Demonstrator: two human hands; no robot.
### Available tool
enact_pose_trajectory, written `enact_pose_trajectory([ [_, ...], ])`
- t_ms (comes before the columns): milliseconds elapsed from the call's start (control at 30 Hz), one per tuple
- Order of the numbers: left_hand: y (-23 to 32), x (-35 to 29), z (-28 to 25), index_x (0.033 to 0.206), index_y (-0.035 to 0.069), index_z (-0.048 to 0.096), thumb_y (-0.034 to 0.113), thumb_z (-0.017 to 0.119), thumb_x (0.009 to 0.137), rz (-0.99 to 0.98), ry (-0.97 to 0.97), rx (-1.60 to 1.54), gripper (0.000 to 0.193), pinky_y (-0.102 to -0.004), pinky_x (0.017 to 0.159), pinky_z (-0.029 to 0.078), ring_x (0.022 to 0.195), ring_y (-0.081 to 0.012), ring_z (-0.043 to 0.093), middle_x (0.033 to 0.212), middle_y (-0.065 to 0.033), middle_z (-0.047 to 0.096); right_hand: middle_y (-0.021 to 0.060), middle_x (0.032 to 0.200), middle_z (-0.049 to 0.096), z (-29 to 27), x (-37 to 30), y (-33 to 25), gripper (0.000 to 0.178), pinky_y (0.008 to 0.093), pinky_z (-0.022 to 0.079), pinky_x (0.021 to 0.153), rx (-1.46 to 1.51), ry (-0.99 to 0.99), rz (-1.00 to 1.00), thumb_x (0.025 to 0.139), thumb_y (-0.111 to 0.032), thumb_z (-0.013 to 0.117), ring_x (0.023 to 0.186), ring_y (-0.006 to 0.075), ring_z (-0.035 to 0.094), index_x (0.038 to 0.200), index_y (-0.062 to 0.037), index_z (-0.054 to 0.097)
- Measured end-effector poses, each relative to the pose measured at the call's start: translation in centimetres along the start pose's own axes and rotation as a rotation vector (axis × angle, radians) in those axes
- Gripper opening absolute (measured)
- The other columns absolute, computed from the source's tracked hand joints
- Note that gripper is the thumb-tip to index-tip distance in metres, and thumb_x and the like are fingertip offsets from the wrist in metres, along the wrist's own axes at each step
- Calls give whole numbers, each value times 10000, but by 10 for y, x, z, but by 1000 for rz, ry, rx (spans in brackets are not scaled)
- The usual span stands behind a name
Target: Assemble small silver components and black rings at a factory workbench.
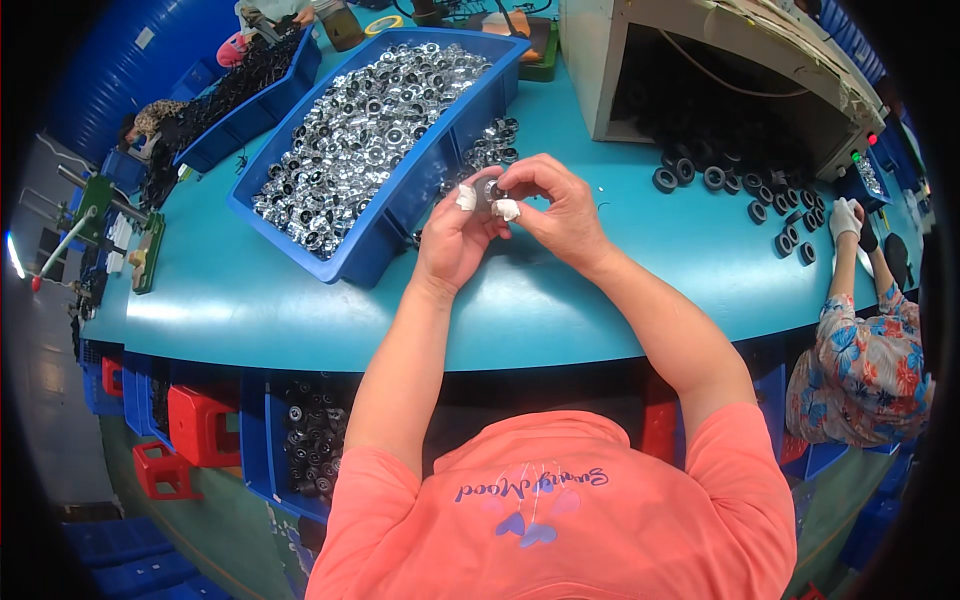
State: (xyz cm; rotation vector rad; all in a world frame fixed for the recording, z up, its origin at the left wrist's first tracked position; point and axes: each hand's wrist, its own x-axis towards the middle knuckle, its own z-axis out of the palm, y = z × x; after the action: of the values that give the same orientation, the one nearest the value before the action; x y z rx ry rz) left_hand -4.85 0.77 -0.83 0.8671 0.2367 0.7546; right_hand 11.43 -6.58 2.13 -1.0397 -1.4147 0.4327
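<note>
My left hand (455, 235) and my right hand (560, 212) meet above the turquoise table, fingers closed around a small round part (487, 190). The part looks dark and partly shiny, and my fingers cover much of it. White wrapping shows on both thumbs. Just behind my hands lies a loose pile of shiny silver parts (492, 145). To the left stands a long blue bin (375, 215), heaped with shiny round parts (370, 130) that have dark centres.
Black rings (757, 190) spill from a pale open-fronted box (605, 80) at the right. A co-worker in a flowered shirt (865, 375) sits far right. Another blue bin (225, 135) with black parts and a green hand press (95, 220) stand left. Red stools (200, 425) are below.
</note>
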Motion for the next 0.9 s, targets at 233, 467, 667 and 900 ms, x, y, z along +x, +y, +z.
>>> enact_pose_trajectory([
  [233,-4,-1,18,1414,23,494,250,491,1057,71,100,201,424,-360,856,547,1020,-190,629,1215,-103,627,65,987,674,0,0,-3,272,307,574,759,-194,-5,-38,753,7,748,833,184,707,1012,-48,687],
  [467,-8,-1,14,1314,57,523,182,528,1045,127,164,280,297,-344,810,554,927,-166,628,1103,-82,626,61,1039,685,0,1,9,354,300,539,867,182,50,198,800,-6,696,964,168,672,1151,-39,667],
  [667,-6,-5,16,1291,83,537,155,535,1042,147,120,338,259,-280,637,539,765,-106,607,999,-38,617,75,1127,665,-7,0,15,340,294,513,897,261,-199,442,888,-106,647,1018,156,634,1214,-35,712],
  [900,-16,-3,24,1210,90,589,121,535,1034,301,307,694,186,-208,540,453,650,-52,533,883,5,594,100,1139,664,8,-11,18,316,289,507,891,178,-84,368,887,-92,634,1034,168,632,1185,-70,737],
])
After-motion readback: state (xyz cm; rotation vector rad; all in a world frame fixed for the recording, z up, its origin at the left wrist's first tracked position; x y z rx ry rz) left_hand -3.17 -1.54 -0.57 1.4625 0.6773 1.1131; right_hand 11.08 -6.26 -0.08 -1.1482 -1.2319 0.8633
